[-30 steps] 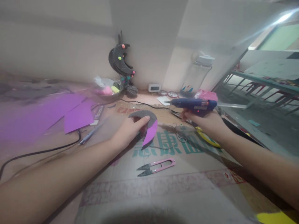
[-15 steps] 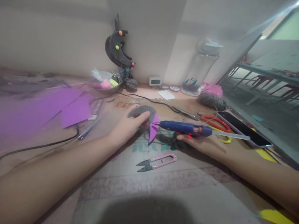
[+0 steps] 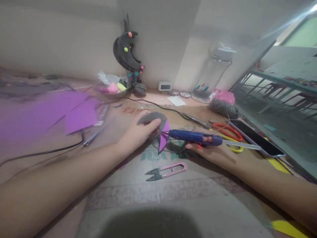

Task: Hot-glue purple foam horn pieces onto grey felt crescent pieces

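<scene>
My left hand [image 3: 146,127] pinches a crescent [image 3: 163,142] with its thumb on top. Grey yarn wraps the crescent's upper part, and purple shows bare on its lower, pointed end. A blue glue gun [image 3: 195,137] lies in the grip of my right hand [image 3: 200,148], its handle mostly hidden by the fingers. The gun's metal nozzle meets the purple part, and a clear glue stick [image 3: 242,144] juts from its back. Below the crescent, pink-handled thread snips [image 3: 167,171] lie on the table with their blades apart.
Purple sheets [image 3: 81,115] and a pen [image 3: 92,138] lie left. Behind stand a bowl of coloured bits [image 3: 114,88], a small display [image 3: 165,86] and a bottle [image 3: 211,76]. Grey yarn [image 3: 224,107], red-handled scissors [image 3: 229,130] and a phone [image 3: 257,137] sit right. A black cable [image 3: 158,105] crosses behind.
The glue gun has shifted slightly left, its nozzle pressing closer against the purple part of the crescent. The left hand keeps its pinch; the camera view has moved a little.
</scene>
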`<state>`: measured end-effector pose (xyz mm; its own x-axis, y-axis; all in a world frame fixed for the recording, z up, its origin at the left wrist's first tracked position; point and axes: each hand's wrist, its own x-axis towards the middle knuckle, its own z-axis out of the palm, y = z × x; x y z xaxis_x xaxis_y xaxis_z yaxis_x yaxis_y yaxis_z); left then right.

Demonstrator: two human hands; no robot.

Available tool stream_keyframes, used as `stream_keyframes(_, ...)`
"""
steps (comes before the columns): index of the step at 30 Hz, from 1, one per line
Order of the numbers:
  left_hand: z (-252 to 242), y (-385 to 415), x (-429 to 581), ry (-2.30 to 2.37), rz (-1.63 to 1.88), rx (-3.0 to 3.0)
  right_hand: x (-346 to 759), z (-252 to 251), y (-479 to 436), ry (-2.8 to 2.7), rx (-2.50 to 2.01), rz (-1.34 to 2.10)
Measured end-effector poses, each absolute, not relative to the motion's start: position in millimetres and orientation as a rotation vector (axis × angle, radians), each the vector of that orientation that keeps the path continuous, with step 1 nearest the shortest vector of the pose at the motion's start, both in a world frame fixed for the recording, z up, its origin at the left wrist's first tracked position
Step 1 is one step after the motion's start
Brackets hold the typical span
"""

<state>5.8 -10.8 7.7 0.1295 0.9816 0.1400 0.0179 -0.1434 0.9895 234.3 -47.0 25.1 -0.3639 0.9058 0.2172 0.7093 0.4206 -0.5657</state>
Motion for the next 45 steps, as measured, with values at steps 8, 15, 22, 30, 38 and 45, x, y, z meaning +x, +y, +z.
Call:
stream_keyframes(8, 4, -10, 5, 1.036, 1.198, 1.376, 240, 19, -46, -2.190, -1.393, 0.539)
stream_keyframes(15, 7, -11, 5, 1.059, 1.168, 1.400, 237, 20, -46, -2.186, -1.368, 0.569)
stream_keyframes(22, 5, -10, 5, 1.120, 1.206, 1.460, 236, 19, -46, -2.180, -1.376, 0.558)
stream_keyframes(30, 5, -10, 4, 1.096, 1.194, 1.447, 236, 20, -47, -2.181, -1.409, 0.574)
stream_keyframes(38, 3, -9, 6, 1.053, 1.166, 1.442, 246, 11, -41, -2.186, -1.386, 0.514)
stream_keyframes(45, 3, -4, 3, 1.134, 1.122, 1.565, 245, 14, -42, -2.169, -1.390, 0.527)
